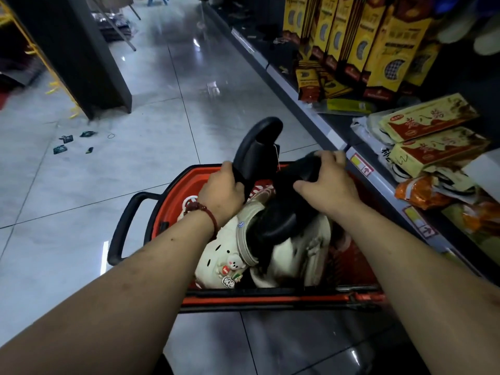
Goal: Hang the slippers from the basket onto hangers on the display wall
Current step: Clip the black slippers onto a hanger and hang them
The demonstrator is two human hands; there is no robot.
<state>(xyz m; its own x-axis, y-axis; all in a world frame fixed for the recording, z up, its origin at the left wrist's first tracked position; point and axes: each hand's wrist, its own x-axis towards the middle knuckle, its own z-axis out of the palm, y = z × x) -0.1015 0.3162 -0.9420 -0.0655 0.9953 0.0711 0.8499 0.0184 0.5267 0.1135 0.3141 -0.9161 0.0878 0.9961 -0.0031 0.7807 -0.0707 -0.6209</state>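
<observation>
At frame centre, above the red basket (pixel 173 193), the left hand (pixel 221 190) grips one black slipper (pixel 257 147) and the right hand (pixel 324 185) the other black slipper (pixel 286 193). A quick lift may drag out the cream slippers (pixel 216 255) beneath.

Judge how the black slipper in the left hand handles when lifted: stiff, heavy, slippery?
Probably fairly stiff: the black slipper stands upright without sagging though the left hand grips only its lower end. Likely light, since one hand holds it up. Its smooth sheen hints at slipperiness.
</observation>
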